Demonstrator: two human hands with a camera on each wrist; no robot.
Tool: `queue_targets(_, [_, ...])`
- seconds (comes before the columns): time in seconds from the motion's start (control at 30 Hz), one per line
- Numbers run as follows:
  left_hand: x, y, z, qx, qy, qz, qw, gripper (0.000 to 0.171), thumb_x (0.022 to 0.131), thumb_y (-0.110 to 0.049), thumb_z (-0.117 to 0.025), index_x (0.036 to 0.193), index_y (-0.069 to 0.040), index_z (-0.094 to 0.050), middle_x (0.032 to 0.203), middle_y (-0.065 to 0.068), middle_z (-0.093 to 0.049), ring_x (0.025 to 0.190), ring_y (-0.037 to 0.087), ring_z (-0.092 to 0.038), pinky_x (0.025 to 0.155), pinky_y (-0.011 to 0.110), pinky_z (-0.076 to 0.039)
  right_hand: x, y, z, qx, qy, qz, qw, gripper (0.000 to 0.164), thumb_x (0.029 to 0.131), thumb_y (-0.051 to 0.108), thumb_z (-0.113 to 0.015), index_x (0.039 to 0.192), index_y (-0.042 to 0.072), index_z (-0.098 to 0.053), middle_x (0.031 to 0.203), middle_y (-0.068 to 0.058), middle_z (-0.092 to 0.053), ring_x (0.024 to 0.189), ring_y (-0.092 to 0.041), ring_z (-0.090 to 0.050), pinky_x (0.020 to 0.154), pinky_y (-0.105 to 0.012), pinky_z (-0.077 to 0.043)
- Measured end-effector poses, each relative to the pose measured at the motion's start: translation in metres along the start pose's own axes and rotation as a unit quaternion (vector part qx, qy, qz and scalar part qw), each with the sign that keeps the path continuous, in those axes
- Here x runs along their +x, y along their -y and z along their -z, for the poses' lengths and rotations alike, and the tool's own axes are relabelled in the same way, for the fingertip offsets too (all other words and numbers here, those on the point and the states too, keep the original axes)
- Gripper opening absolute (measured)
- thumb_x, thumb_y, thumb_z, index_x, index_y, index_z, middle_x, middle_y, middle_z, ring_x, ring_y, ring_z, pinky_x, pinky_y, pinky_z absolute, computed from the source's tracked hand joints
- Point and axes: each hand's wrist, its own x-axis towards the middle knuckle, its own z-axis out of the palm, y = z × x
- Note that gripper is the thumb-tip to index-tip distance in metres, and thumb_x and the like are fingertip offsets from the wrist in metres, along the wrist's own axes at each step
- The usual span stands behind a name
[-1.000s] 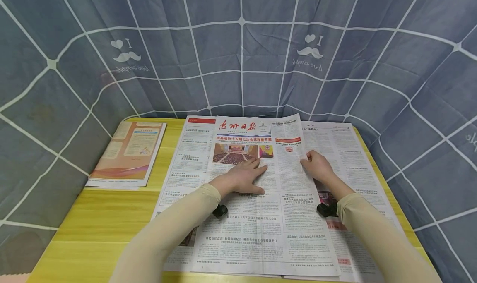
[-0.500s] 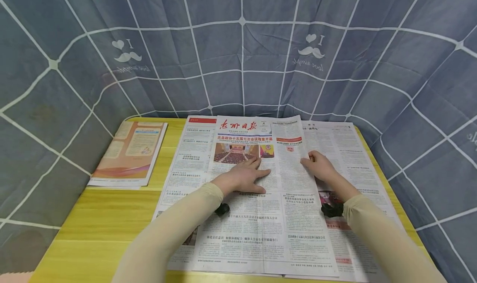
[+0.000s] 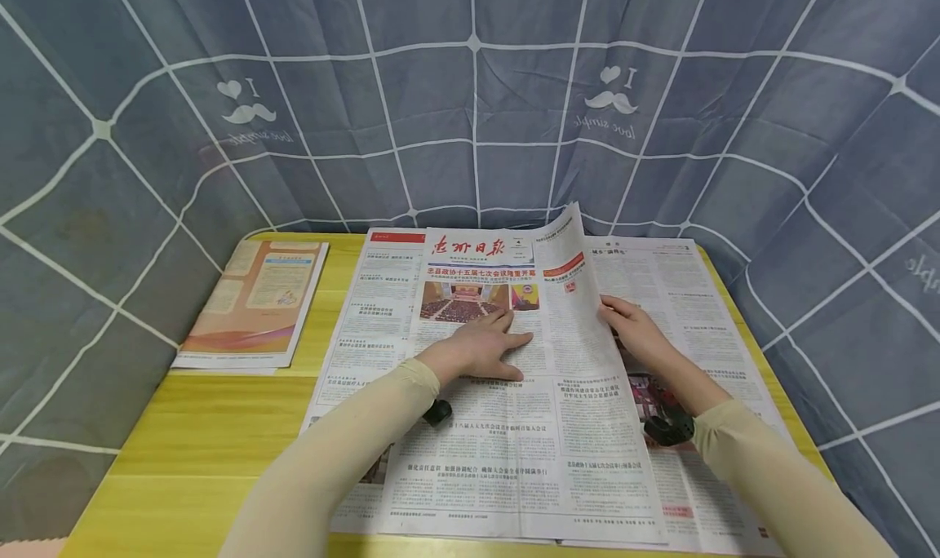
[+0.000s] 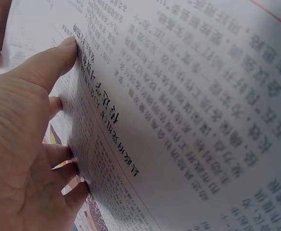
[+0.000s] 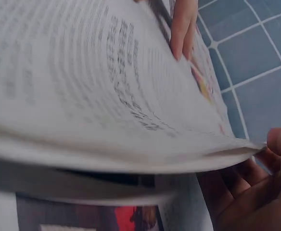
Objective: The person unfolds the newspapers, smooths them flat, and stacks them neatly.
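Observation:
A newspaper (image 3: pixel 477 452) with a red masthead lies on the table over other opened newspaper pages (image 3: pixel 679 313). My left hand (image 3: pixel 481 350) rests on its middle, fingers spread, below the printed photo; the left wrist view shows the fingertips (image 4: pixel 69 42) against the print. My right hand (image 3: pixel 635 329) pinches the paper's right edge, and that side is raised in a curve with its top corner standing up. In the right wrist view the thumb (image 5: pixel 277 139) is above the edge and the other fingers are beneath it. A gap shows under the lifted page.
A stack of booklets with an orange cover (image 3: pixel 250 305) lies at the table's left back. The yellow wood-grain table (image 3: pixel 184 444) shows on the left. A grey-blue curtain with white grid lines (image 3: pixel 441 101) closes off the back and sides.
The right hand has raised the newspaper's right edge, so the top right corner now curls up and inward to the left. The left hand stays where it was.

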Motion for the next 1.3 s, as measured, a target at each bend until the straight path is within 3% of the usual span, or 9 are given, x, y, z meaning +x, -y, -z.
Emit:
queue_targets(0.33, [0.000, 0.000, -0.002, 0.007, -0.006, 0.000, 1.0000, 0.077, 0.097, -0.063, -0.059, 0.162, -0.033, -0.031, 0.170, 0.014, -0.010, 0.156, 0.031, -0.007, 0.123, 0.051, -0.017, -0.006, 0.008, -0.009, 0.065, 0.013, -0.008, 0.998, 0.064, 0.112, 0.040, -0.040, 0.163, 0.006, -0.024, 0.153, -0.028, -0.039, 0.131, -0.040, -0.052, 0.090, -0.037, -0.054])
queue_targets(0.6, [-0.001, 0.000, -0.002, 0.011, -0.006, 0.001, 0.9999, 0.078, 0.096, -0.063, -0.059, 0.162, -0.033, -0.031, 0.170, 0.013, -0.010, 0.156, 0.030, -0.006, 0.123, 0.050, -0.017, -0.006, 0.009, -0.014, 0.136, 0.028, -0.010, 0.990, 0.064, 0.112, 0.043, -0.036, 0.164, 0.007, -0.022, 0.144, -0.030, -0.046, 0.107, -0.019, -0.063, 0.083, -0.034, -0.056])
queue_targets(0.8, [-0.001, 0.001, -0.003, 0.012, -0.009, -0.001, 0.9999, 0.077, 0.096, -0.063, -0.059, 0.162, -0.033, -0.031, 0.170, 0.013, -0.010, 0.156, 0.031, -0.007, 0.123, 0.050, -0.017, -0.005, 0.007, -0.021, 0.167, 0.043, -0.008, 0.985, 0.061, 0.113, 0.042, -0.031, 0.162, 0.006, -0.027, 0.133, -0.026, -0.050, 0.103, -0.023, -0.062, 0.083, -0.037, -0.055])
queue_targets(0.97, [0.000, 0.001, -0.004, 0.011, -0.013, -0.002, 0.9999, 0.078, 0.096, -0.064, -0.059, 0.162, -0.033, -0.032, 0.170, 0.014, -0.011, 0.156, 0.031, -0.008, 0.123, 0.050, -0.017, -0.004, 0.008, -0.025, 0.175, 0.026, -0.027, 0.984, 0.060, 0.112, 0.040, -0.038, 0.160, 0.005, -0.032, 0.128, -0.018, -0.055, 0.100, -0.020, -0.062, 0.084, -0.035, -0.054])
queue_targets(1.3, [0.001, 0.003, -0.006, 0.004, -0.013, 0.000, 0.9999, 0.078, 0.096, -0.064, -0.058, 0.163, -0.034, -0.030, 0.170, 0.013, -0.009, 0.156, 0.031, -0.006, 0.123, 0.053, -0.016, -0.001, 0.009, -0.030, 0.213, 0.040, -0.032, 0.976, 0.063, 0.112, 0.042, -0.039, 0.161, 0.005, -0.029, 0.139, -0.018, -0.048, 0.106, -0.018, -0.059, 0.088, -0.033, -0.052])
